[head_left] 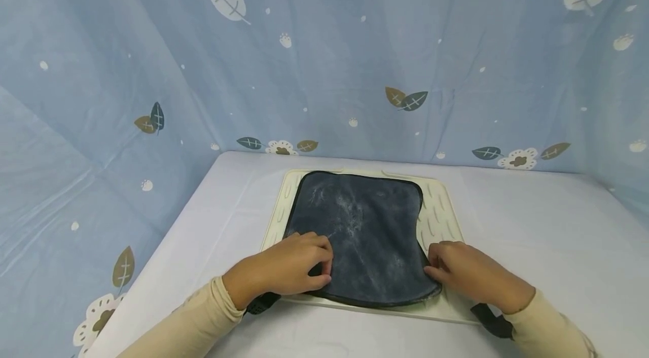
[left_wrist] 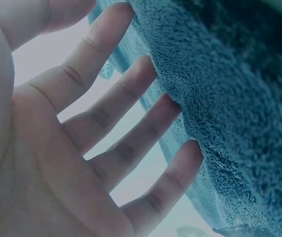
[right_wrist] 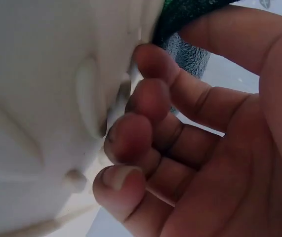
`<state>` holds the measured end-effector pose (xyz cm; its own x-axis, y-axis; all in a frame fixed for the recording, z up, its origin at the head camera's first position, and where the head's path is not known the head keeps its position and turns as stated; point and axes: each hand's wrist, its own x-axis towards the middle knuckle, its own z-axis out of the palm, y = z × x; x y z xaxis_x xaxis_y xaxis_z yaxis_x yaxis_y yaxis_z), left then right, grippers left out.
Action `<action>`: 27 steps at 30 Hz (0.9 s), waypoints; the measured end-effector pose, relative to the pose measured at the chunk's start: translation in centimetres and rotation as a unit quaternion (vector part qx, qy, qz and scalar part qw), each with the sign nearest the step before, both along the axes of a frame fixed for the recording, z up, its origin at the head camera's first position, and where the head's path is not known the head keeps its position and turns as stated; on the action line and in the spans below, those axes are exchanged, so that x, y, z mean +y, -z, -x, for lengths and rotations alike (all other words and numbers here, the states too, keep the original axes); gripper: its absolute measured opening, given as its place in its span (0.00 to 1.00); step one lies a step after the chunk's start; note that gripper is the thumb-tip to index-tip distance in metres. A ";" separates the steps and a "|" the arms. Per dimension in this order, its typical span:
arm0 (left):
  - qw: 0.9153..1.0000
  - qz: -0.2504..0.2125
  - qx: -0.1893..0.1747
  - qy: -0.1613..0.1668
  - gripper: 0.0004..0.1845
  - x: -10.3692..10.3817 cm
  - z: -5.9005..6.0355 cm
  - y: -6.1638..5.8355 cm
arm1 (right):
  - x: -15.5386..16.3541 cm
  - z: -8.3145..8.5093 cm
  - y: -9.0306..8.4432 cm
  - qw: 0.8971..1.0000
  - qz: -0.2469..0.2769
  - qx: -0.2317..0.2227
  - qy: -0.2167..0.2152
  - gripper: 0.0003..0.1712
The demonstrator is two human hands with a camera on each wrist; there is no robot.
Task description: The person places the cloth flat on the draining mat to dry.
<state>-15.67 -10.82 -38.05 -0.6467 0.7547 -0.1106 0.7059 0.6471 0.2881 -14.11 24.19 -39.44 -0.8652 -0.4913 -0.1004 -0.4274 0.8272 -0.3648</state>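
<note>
A dark grey-blue cloth with a black hem lies over a cream board with raised ridges. White powdery marks streak the cloth, and its right side bends inward in a wavy line. My left hand rests on the cloth's near left part; in the left wrist view its fingers are nearly straight, tips touching the fuzzy fabric. At the near right corner, my right hand pinches the black hem between thumb and forefinger. Its other fingers curl against the board's ridged surface.
The board lies on a table with a white cover. Behind and to the left hangs a blue curtain printed with leaves and flowers. Dark straps show at both wrists, below the cream sleeves.
</note>
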 end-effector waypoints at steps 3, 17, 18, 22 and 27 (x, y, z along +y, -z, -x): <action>1.000 0.000 -0.001 -0.003 0.08 0.0 0.0 0.0 | 0.0 0.1 0.0 1.000 0.020 0.001 -0.017 0.12; 1.000 0.003 -0.006 -0.006 0.07 0.0 -0.1 0.0 | -0.4 -0.5 -0.8 0.999 -0.026 0.010 0.033 0.16; 1.000 0.003 -0.006 -0.006 0.07 0.0 -0.1 0.0 | -0.4 -0.6 -0.8 0.999 -0.027 0.009 0.035 0.15; 1.000 0.003 -0.006 -0.005 0.07 0.0 0.0 -0.2 | -0.4 -0.7 -1.0 0.999 -0.033 0.006 0.039 0.15; 1.000 -0.007 -0.010 -0.008 0.05 -0.3 0.2 -0.4 | -0.3 -0.8 -1.0 0.998 -0.037 0.002 0.043 0.16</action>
